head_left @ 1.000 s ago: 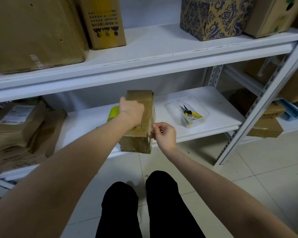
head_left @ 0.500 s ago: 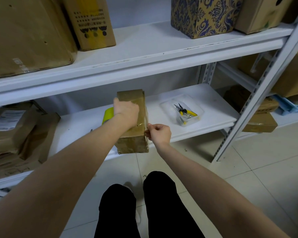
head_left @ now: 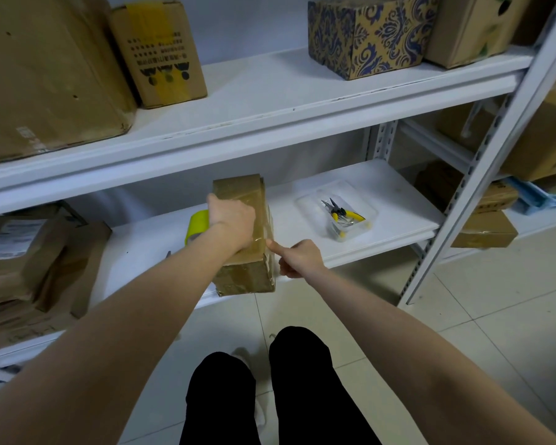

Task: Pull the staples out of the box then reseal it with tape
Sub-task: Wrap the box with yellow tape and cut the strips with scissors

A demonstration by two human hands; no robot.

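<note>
Right grip (head_left: 299, 258) is curling its fingers into the palm with nothing visible inside them, while its straight thumb (head_left: 271, 244) is pressing on the top right edge of the box (head_left: 244, 277). Half a second ago this grip was pinching at that same edge, and a second ago it was pinching just off the box. The change from pinch to thumb-press suggests a clear tape strip is now being rubbed down, so the work is probably in its resealing half (staples likely out, though none are showing either way). Glossy tape is running along the box's right side.

Left grip (head_left: 235, 220) is bearing down on the box top as before. Its fingers are hiding beyond the knuckles, so whether they are hooking over the far edge cannot be told.

The box is sitting at the front lip of the lower shelf (head_left: 382, 200), unmoved across the frames. Just behind the left grip a yellow-green tape roll (head_left: 197, 224) is standing. Farther right, a clear tray (head_left: 305, 200) is holding yellow-handled pliers (head_left: 341, 213), untouched throughout.
</note>
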